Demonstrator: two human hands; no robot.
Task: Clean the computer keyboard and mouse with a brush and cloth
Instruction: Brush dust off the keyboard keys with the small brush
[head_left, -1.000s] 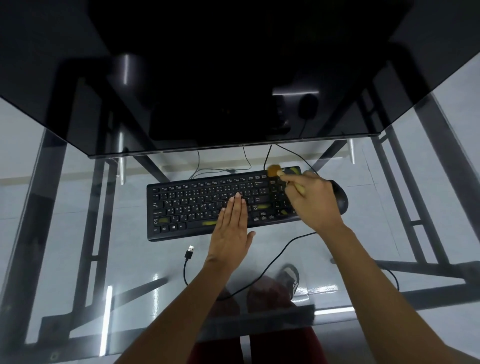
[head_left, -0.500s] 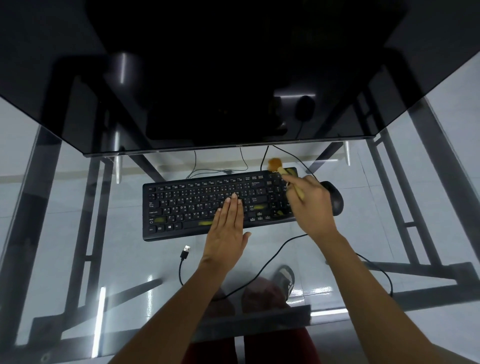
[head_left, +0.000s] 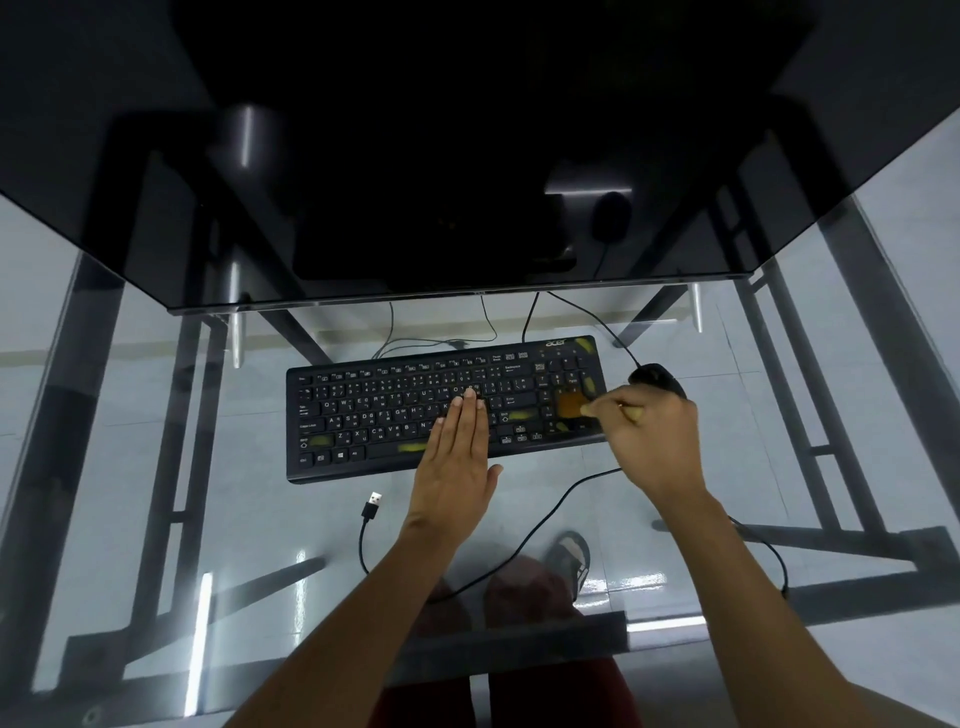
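Observation:
A black keyboard (head_left: 374, 410) with yellowish smears lies on the glass desk (head_left: 218, 519). My left hand (head_left: 457, 452) rests flat on its middle keys, fingers together and straight. My right hand (head_left: 652, 431) grips a small brush (head_left: 570, 404) whose brown bristles touch the number pad at the keyboard's right end. A black mouse (head_left: 657, 380) sits just behind my right hand, partly hidden by it. No cloth is visible.
A large dark monitor (head_left: 467, 156) looms over the back of the desk. A loose USB plug (head_left: 372, 505) and its cable lie in front of the keyboard. The mouse cable (head_left: 561, 499) runs under my right wrist. My knees and a shoe show through the glass.
The brush has come down from the keyboard's top right corner onto the number pad. My left hand stays flat on the keys.

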